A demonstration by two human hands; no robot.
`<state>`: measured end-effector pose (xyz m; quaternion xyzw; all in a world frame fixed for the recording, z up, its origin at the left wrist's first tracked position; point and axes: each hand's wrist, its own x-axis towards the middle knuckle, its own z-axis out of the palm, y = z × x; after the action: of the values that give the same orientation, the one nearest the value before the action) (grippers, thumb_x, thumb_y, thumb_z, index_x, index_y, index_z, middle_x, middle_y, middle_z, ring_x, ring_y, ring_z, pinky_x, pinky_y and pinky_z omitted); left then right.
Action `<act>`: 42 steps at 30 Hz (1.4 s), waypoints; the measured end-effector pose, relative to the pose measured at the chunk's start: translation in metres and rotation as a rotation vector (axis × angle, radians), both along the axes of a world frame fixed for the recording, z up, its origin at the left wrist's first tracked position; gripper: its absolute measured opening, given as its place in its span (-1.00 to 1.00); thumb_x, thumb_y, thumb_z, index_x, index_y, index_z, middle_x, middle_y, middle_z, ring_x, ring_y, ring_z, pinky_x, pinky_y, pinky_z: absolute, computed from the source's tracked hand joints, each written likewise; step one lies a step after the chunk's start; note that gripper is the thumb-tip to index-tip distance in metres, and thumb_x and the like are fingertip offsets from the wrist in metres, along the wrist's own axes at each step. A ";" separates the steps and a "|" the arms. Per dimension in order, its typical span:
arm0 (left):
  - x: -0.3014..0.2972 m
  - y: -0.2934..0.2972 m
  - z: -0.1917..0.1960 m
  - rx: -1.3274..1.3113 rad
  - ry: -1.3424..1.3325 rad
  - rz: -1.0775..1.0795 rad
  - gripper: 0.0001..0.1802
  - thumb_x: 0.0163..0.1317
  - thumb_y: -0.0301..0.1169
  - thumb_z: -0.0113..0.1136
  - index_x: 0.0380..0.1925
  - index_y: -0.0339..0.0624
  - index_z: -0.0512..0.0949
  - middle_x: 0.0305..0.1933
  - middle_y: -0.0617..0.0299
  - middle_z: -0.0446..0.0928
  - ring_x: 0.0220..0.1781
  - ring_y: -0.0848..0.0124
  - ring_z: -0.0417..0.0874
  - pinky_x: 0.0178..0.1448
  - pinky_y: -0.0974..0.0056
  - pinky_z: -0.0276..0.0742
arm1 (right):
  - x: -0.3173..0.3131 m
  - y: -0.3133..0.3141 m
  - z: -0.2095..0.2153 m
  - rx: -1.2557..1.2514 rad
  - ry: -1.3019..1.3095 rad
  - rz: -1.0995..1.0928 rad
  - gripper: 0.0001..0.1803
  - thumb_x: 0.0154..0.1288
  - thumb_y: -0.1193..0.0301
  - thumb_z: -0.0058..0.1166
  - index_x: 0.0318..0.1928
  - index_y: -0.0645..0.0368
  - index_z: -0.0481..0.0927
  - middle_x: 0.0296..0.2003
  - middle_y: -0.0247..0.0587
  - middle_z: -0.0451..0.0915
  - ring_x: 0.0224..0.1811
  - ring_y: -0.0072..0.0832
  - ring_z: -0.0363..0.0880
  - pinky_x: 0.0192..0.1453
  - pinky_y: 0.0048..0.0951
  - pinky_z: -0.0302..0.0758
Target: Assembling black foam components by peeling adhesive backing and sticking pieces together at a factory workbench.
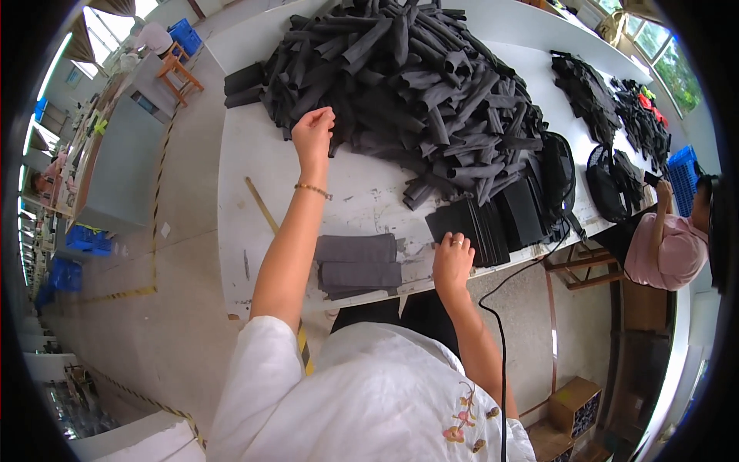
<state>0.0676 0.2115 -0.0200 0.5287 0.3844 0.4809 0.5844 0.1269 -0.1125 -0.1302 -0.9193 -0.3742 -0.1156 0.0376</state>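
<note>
A large heap of rolled dark-grey fabric pieces (416,77) covers the far part of the white table (254,146). My left hand (313,127) is raised at the heap's near left edge, its fingers pinched together; whatever lies between them is hidden. To the right, my right hand (453,262) bends its fingers over the near left edge of a fanned stack of flat black panels (481,231), gripping the edge of a panel. Between my forearms, two flat piles of folded dark-grey fabric pieces (358,262) lie side by side near the table's front edge.
A wooden stick (262,204) lies left of my forearm. Black mesh-covered bags (558,177) stand right of the panels, and a black cable (500,316) hangs over the edge. At the right, a person in pink (666,246) sits by more dark pieces (589,96) and a blue crate (681,181).
</note>
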 end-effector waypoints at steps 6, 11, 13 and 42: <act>0.057 0.035 0.010 -0.002 -0.030 0.088 -0.87 0.21 -0.47 0.27 -0.27 -0.31 0.64 -0.38 0.29 0.62 -0.44 0.62 0.54 -0.40 0.51 0.43 | 0.010 0.002 -0.002 -0.180 -0.028 0.041 -0.75 0.19 0.38 0.09 -0.15 0.23 0.62 -0.23 -0.24 0.51 -0.16 -0.34 0.47 -0.16 -0.34 0.39; 0.083 0.077 -0.012 0.226 0.147 0.273 -0.84 0.14 -0.50 0.27 -0.29 -0.37 0.64 -0.34 0.08 0.67 -0.30 0.33 0.66 -0.10 0.32 0.55 | -0.003 0.001 0.018 0.032 0.081 0.108 -0.59 0.13 0.20 0.26 -0.10 0.22 0.55 -0.12 -0.16 0.46 -0.07 -0.28 0.42 -0.09 -0.27 0.38; 0.098 0.076 -0.003 0.331 0.110 0.323 -0.83 0.20 -0.48 0.25 -0.26 -0.36 0.61 -0.27 0.05 0.64 -0.26 0.27 0.66 -0.08 0.30 0.56 | -0.008 -0.005 0.015 0.052 0.140 0.151 -0.60 0.17 0.26 0.21 -0.05 0.22 0.54 -0.14 -0.14 0.47 -0.08 -0.27 0.42 -0.09 -0.26 0.38; -0.004 -0.094 0.019 -0.384 -0.287 -0.450 -0.77 0.48 -0.35 -0.13 -0.08 -0.29 0.39 -0.18 -0.16 0.63 -0.42 0.31 0.61 -0.30 0.26 0.51 | 0.010 -0.006 0.056 0.906 0.547 0.034 -0.75 0.33 0.50 0.03 0.01 0.18 0.43 -0.20 -0.01 0.52 -0.24 -0.13 0.52 -0.14 -0.28 0.47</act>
<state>0.0632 0.1172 -0.0012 0.4072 0.2554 0.3280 0.8133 0.1374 -0.1180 -0.0739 -0.8013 -0.2780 -0.0212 0.5293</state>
